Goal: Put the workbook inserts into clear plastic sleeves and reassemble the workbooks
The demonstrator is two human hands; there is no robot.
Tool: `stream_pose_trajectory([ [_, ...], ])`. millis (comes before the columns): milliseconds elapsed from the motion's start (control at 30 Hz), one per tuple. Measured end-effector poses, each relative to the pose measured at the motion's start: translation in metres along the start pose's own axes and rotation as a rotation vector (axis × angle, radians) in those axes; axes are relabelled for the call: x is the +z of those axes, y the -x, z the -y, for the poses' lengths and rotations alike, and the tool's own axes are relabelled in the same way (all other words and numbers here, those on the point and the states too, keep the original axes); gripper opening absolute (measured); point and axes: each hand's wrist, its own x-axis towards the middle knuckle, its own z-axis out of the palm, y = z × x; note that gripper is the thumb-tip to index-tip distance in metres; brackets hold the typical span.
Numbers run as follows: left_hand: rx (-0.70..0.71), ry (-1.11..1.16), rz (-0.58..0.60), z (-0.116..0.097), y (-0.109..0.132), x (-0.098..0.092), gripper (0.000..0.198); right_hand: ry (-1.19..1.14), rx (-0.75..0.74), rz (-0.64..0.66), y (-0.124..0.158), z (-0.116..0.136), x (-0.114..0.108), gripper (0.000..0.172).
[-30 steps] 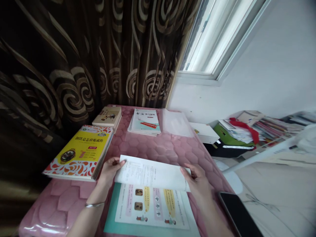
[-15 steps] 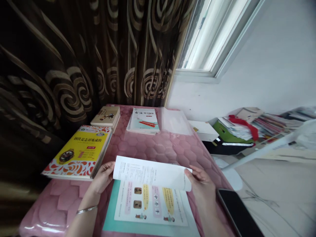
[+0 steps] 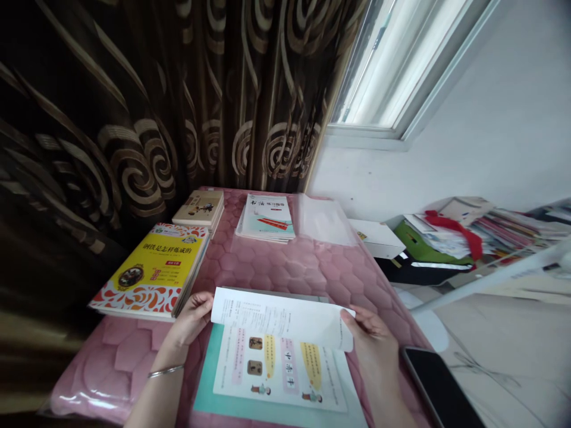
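Note:
A teal-edged workbook lies open on the pink quilted table cover in front of me. Its white page is lifted and curled toward me. My left hand pinches the page's left edge, with a thin bracelet on that wrist. My right hand grips the page's right edge, fingers closed on it. The printed sheet below shows coloured columns and small pictures.
A yellow book stack sits to the left, a small beige book behind it, a teal-and-white booklet pile and a clear plastic sleeve at the back. A black phone lies at the right edge. Cluttered papers beyond.
Both hands have drawn the lifted page a little lower and nearer to me, curling it further over the sheet below. The view shifted slightly.

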Motion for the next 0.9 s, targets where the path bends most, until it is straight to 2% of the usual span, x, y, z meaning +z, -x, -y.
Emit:
stream_pose_trajectory([
  [200, 0.001, 0.014, -0.026, 0.003, 0.001, -0.007, 0.045, 0.041, 0.019, 0.023, 0.001, -0.008, -0.001, 0.047],
  [500, -0.001, 0.078, 0.034, 0.011, -0.004, -0.015, 0.036, 0.036, 0.02, 0.048, 0.002, -0.026, -0.006, 0.051],
  [700, -0.03, 0.037, 0.038, 0.005, -0.002, -0.005, 0.034, 0.016, 0.019, 0.033, 0.006, -0.022, -0.003, 0.054],
  [800, -0.039, -0.037, 0.016, -0.002, 0.002, 0.004, 0.036, 0.023, -0.068, 0.067, 0.007, -0.018, -0.006, 0.051],
  [900, -0.028, -0.127, -0.017, -0.006, 0.004, 0.011, 0.038, 0.116, -0.28, 0.215, 0.005, -0.006, -0.019, 0.035],
])
